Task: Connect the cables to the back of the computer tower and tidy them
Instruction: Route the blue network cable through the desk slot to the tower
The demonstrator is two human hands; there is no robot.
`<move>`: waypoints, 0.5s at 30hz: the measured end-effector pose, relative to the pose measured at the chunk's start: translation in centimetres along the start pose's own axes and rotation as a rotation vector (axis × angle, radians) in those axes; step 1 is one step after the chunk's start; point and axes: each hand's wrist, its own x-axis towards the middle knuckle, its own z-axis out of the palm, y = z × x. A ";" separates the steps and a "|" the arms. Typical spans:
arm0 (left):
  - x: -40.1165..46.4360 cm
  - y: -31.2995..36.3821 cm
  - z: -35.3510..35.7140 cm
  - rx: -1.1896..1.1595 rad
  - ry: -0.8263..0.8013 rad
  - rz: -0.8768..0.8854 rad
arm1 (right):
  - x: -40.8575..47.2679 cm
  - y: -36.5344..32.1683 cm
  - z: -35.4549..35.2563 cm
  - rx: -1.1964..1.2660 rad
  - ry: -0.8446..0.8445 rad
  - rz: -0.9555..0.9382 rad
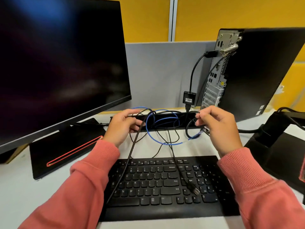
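open: grey partition gap | blocked: tangled cables, keyboard, monitor

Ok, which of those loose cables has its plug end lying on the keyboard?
The thin black cable with the USB plug, resting on the black keyboard's number-pad side. The blue network cable loops behind the keyboard, its end by the right hand.

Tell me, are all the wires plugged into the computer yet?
Not yet. One black adapter cable already sits in the back of the computer tower. The left hand and right hand each hold black cables from the tangle. The blue network cable lies loose, and a USB plug rests on the keyboard. Those need connecting, then tidying.
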 end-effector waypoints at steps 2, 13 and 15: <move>0.6 -1.1 -0.3 0.083 0.060 -0.065 | -0.3 -0.1 0.1 -0.065 -0.125 0.044; 0.8 -1.2 2.3 0.036 -0.104 -0.196 | -1.1 0.6 0.5 -0.290 -0.346 0.221; 1.6 0.2 1.7 0.077 -0.019 -0.093 | -1.1 0.4 0.3 -0.331 -0.341 0.209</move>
